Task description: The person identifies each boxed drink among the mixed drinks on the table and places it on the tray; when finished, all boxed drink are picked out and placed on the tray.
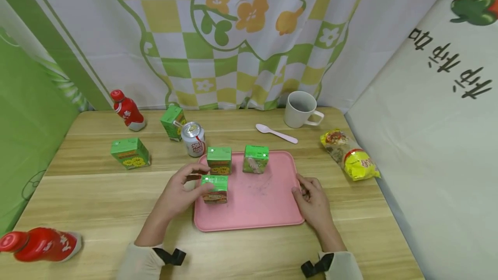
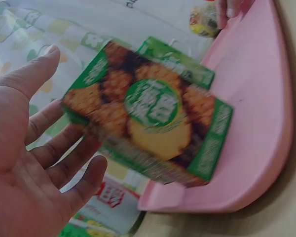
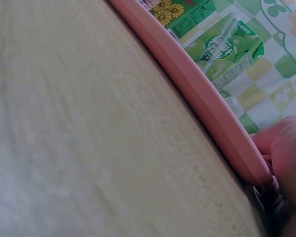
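Observation:
My left hand [image 1: 177, 193] is at the left side of a pink tray [image 1: 264, 202], beside a green and brown drink carton [image 1: 215, 195]. The left wrist view shows its thumb lifted apart from that carton [image 2: 148, 108], its fingers loosely spread at the carton's near edge. Behind stands a green carton with yellow flowers [image 1: 219, 161], and a green drink carton [image 1: 256, 159] sits to its right on the tray. At the tray's right edge, my right hand [image 1: 314, 202] grips the rim [image 3: 212, 108] between thumb and fingers.
A silver can [image 1: 193, 139] stands just behind the tray's left corner. Further left are two green cartons [image 1: 130, 154] and a red bottle [image 1: 128, 110]; another red bottle [image 1: 46, 244] lies front left. Behind are a pink spoon [image 1: 277, 134], a white mug [image 1: 299, 111]; right, a yellow snack bag [image 1: 350, 154].

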The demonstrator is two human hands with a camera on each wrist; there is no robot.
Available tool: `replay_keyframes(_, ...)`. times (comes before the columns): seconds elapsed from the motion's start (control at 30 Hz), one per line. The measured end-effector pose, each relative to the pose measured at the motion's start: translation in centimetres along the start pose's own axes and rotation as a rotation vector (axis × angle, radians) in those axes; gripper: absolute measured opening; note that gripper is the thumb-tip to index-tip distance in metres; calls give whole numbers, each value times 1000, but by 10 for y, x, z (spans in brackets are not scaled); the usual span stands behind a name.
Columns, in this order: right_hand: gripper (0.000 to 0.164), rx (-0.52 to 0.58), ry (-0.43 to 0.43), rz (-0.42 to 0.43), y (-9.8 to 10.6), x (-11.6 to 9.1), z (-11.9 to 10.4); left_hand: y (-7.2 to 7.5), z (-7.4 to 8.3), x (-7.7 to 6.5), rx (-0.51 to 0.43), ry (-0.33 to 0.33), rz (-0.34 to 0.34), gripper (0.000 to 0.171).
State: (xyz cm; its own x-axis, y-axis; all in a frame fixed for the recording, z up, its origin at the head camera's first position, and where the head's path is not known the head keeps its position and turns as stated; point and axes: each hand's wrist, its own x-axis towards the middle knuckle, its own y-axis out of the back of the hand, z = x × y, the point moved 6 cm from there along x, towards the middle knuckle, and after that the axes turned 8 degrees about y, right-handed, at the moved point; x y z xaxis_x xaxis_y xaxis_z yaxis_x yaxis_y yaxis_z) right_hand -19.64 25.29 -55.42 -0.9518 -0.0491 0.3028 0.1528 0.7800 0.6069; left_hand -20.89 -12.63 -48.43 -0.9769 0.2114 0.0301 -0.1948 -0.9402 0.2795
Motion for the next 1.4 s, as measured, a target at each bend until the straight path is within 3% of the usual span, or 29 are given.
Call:
replay_keyframes(0.27, 44, -7, 3, 5, 1, 0, -1, 42, 6, -2, 21, -87, 212, 28)
replay_keyframes(0.57, 43, 3, 6, 12, 1, 0, 0, 101, -4, -15, 28, -61, 447, 24)
replay_keyframes(0.77, 43, 13, 19, 19, 1, 0, 0, 140, -18, -23, 44, -57, 682, 28)
replay_keyframes(0.9, 43, 18, 16, 22, 0, 0, 0, 158, -30, -28, 19, -49, 813, 30)
replay_keyframes(1.1, 43, 34, 28, 24, 0, 1, -3, 169, -36, -30, 1, -32, 872, 37)
replay_keyframes(1.4, 44, 33, 28, 33, 0, 0, -1, 173, -49, -22, 9, 169, 829, 62)
